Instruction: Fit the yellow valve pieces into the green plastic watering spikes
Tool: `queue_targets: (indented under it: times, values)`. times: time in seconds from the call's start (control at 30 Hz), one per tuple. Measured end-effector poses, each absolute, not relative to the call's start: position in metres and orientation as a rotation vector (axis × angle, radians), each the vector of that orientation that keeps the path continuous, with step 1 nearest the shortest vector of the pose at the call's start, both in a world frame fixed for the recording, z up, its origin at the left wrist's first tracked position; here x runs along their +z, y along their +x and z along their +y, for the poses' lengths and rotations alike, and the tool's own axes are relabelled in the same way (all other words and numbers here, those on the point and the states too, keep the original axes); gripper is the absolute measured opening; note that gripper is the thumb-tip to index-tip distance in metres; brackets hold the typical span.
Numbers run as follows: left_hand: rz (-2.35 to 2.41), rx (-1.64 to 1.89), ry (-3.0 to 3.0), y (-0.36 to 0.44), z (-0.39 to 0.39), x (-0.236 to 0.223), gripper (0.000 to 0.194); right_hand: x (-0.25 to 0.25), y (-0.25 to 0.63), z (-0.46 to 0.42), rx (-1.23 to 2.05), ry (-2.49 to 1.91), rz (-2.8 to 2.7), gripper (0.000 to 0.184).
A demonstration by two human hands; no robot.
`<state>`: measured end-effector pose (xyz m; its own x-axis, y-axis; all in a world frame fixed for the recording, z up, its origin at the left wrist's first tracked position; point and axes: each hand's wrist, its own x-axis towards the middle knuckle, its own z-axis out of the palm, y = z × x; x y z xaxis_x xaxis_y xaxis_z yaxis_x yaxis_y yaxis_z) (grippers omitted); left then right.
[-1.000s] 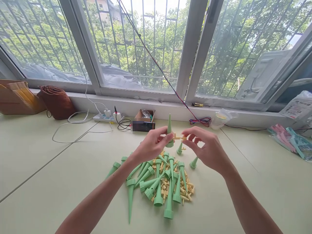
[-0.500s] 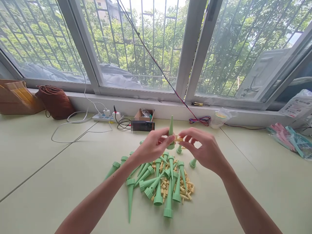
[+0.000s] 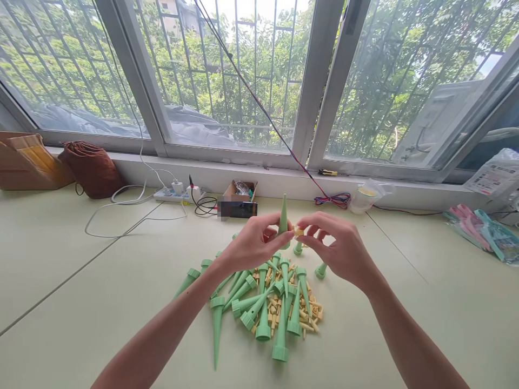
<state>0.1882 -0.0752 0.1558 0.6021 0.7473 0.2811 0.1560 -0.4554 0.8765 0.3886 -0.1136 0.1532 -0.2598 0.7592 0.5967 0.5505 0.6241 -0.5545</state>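
Nearer the left hand point(image 3: 259, 233) than before, the right hand point(image 3: 339, 237) pinches a yellow peg point(image 3: 299, 231); the left grips a green spike point(image 3: 283, 217); a pile point(image 3: 279, 324) lies below both.

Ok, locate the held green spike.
In the head view, just right of centre: the left hand holds the spike tip up, higher in frame than the pile, with the yellow piece in the right hand at its right.

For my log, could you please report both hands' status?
Left hand holding green spike, tip up. Right hand pinching yellow piece beside it. No obstruction visible.
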Motion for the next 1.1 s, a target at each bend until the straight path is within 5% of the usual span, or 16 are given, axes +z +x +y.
queue_targets:
  times: [1.1]
  values:
    - [0.711, 0.887, 1.93, 0.1868, -0.0737, 0.1558, 0.024, 0.1524, 0.3872, -0.1137, 0.348, -1.004, -1.961, 0.007]
